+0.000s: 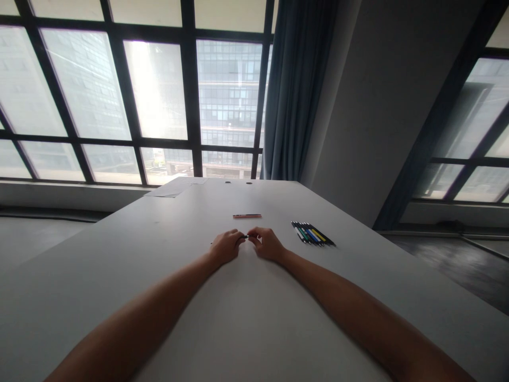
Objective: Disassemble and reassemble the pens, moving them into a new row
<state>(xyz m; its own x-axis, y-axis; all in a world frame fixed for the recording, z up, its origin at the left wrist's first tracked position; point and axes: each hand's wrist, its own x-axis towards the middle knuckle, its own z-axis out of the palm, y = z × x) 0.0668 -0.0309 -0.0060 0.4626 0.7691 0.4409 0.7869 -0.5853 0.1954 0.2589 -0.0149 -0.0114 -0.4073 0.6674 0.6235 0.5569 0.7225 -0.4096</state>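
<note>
My left hand (227, 245) and my right hand (267, 244) meet over the middle of the white table (250, 307). Between their fingertips is a slim dark pen (245, 236), mostly hidden by the fingers. Both hands are closed in a pinch, one at each side of it. A tiny light tip shows just left of my left hand; I cannot tell whether it belongs to the same pen. To the right of my right hand lies a row of several pens (313, 234), side by side, with black, green, white, blue and yellow parts.
Beyond my hands lies a slim pink and black stick-like item (247, 216). Sheets of paper (167, 192) rest at the table's far left. Two dark round spots (248, 183) mark the far edge. Past the table are a blue curtain (294, 95) and large windows.
</note>
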